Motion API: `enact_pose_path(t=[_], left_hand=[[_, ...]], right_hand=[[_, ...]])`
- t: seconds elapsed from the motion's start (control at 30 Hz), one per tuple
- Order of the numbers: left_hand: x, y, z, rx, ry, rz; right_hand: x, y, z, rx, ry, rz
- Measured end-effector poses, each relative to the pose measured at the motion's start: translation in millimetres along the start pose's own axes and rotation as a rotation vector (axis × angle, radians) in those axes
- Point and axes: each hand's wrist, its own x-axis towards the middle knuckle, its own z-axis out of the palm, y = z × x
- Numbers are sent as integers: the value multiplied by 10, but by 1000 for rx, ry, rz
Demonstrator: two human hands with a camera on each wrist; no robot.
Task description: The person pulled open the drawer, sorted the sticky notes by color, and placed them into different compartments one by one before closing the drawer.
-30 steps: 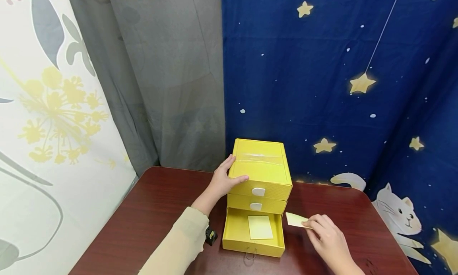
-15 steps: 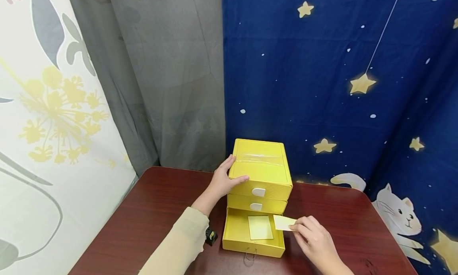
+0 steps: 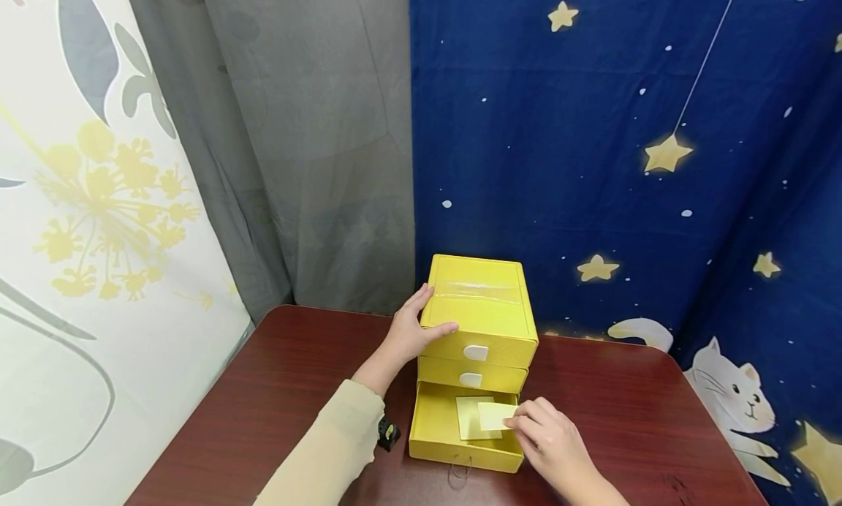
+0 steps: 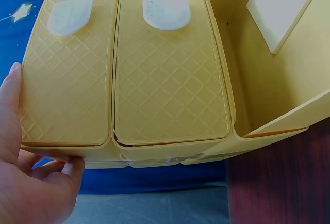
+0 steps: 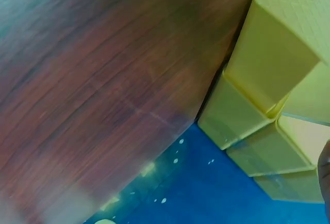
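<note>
A yellow three-drawer box [image 3: 483,312] stands on the table with its bottom drawer [image 3: 434,418] pulled out. My left hand [image 3: 411,334] holds the box's upper left edge, thumb toward the front and fingers along the side; the left wrist view shows this hand [image 4: 38,177] close up. Inside the drawer lies a pale yellow sticky-note pad [image 3: 468,420]. Over it, my right hand [image 3: 549,440] pinches a second pale yellow note piece [image 3: 495,416] by its right end. Only a sliver of the right hand [image 5: 325,175] shows at the edge of the right wrist view.
White tabs [image 3: 476,353] mark the two closed upper drawers. A thin wire loop [image 3: 460,471] hangs at the open drawer's front. The dark red table [image 3: 316,374] extends to both sides. Behind it hang a grey curtain [image 3: 329,162] and a blue starry curtain [image 3: 526,162].
My right hand has moved left, carrying the pale note piece from beside the open drawer to above the pad in it. The left hand stays on the box.
</note>
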Motion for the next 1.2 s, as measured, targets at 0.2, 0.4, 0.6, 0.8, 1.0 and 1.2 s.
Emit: enact_pose_path(t=[0.2,0.4,0.6,0.8,1.0,1.2], left_hand=[[4,-6,-2,-5,1,4],[-8,7,-8,-4,3,7],[-16,26,-22,-8,5,22],[-17,20,-18,-4,8,33],[-18,14,-16,-4,6,40],[-20,14,-12,5,9,31]], right_hand=[[75,-63,145,17,-21,-37],[138,-104,235,16,-34,-44],[182,-121,338,-13,-61,-46],[236,-161,434,-56,-118,-32],[296,-207,543,-106,-151,-26],[342,-237,642,-158,-222,2]])
